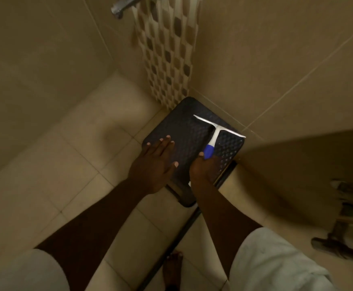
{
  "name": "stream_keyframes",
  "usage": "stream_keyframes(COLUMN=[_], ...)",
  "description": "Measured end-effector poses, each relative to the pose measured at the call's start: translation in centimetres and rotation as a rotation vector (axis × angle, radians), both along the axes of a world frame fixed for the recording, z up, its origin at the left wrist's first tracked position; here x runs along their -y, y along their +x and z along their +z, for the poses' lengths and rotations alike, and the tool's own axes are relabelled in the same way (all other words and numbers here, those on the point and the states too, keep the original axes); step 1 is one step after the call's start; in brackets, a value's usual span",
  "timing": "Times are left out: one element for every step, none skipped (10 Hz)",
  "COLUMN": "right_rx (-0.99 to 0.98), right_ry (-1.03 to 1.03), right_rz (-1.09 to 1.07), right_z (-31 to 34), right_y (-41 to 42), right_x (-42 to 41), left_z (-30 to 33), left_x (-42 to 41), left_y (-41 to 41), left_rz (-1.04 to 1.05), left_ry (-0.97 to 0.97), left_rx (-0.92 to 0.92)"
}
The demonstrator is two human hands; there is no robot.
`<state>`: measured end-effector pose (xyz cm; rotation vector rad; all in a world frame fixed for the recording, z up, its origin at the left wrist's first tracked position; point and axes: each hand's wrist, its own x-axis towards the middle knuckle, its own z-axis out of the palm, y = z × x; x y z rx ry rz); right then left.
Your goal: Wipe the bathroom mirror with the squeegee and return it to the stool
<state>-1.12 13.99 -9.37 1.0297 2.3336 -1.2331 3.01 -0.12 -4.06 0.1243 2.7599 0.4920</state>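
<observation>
The squeegee (215, 134) lies on the dark stool (184, 131) in the tiled corner, its blue handle end grasped by the right hand (205, 169) fingers, while the left hand (156, 162) rests flat, fingers released, on the stool's left side.

Your stool (184, 124) sits jammed into the tiled corner, so the wall (276, 70) blocks you behind and to the right; a tap (123, 6) juts out overhead at the far side. The floor (70, 148) to your left lies open; the squeegee (214, 133) and both hands crowd the seat.
</observation>
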Motion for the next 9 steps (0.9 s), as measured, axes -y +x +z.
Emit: stream_keyframes(right_rx=[0.033,0.038,0.009,0.058,0.078,0.079,0.105,0.079,0.068], right_ry=[0.065,0.057,0.067,0.125,0.143,0.123,0.148,0.154,0.176], right_rz=[-0.039,-0.054,-0.033,0.1,0.172,0.194,0.223,0.204,0.202], right_z=[-0.9,-1.8,-2.5,-3.1,-3.4,-3.3,-2.8,-2.1,-0.6], right_y=[0.0,-0.1,-0.1,0.1,0.1,-0.1,-0.1,0.1,0.3], right_x=[0.9,1.4,1.1,1.0,0.7,0.7,0.5,0.0,-0.8], left_z=[-0.9,-1.7,-2.3,-2.6,-2.8,-2.9,-2.8,-2.4,-1.6], left_x=[0.0,0.0,-0.1,-0.1,-0.1,-0.1,-0.2,-0.2,-0.3], left_y=[0.0,-0.1,-0.1,0.1,0.1,0.0,0.0,-0.1,-0.3], left_rz=[0.005,-0.001,-0.008,0.0,0.004,0.003,0.003,0.003,-0.015], left_ry=[-0.003,-0.014,-0.029,-0.025,-0.032,-0.029,-0.015,-0.004,-0.025], left_rx=[0.005,0.038,0.076,0.064,0.056,0.068,0.064,0.04,0.038])
